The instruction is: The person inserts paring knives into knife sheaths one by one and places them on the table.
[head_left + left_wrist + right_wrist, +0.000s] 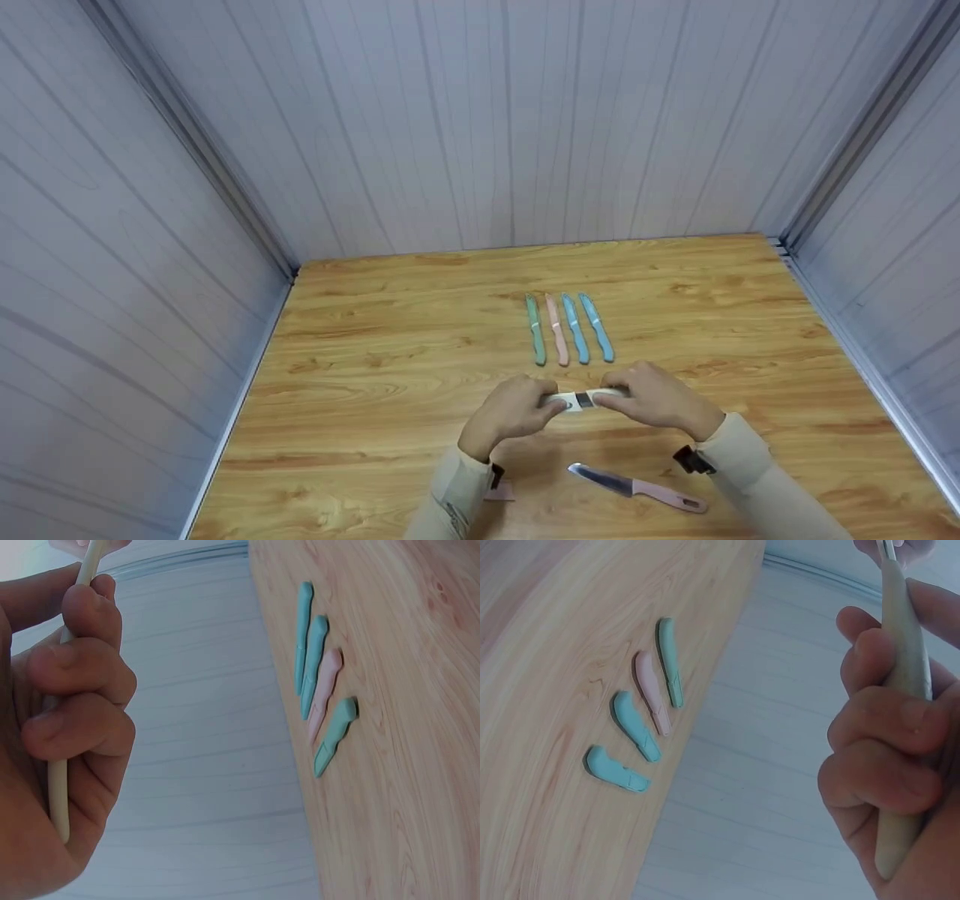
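My right hand (660,397) grips the pale handle (906,637) of a white knife. Its fingers are curled round that handle. A short stretch of the knife's dark blade (584,400) shows between my hands. The white blade sheath (573,403) is held by my left hand (514,409), with the thumb on top; in the left wrist view the sheath (58,795) runs along the curled fingers. The blade's far end is hidden inside the sheath. Nearer to me, a pink-handled knife (667,496) lies on the table with its blade bare.
Beyond my hands, a green knife (535,330), a pink knife (556,330) and two blue knives (576,330) lie in a row, blades covered. A flat pink piece (500,491) is partly hidden by my left sleeve. Pale panels (472,135) wall the wooden table (375,337).
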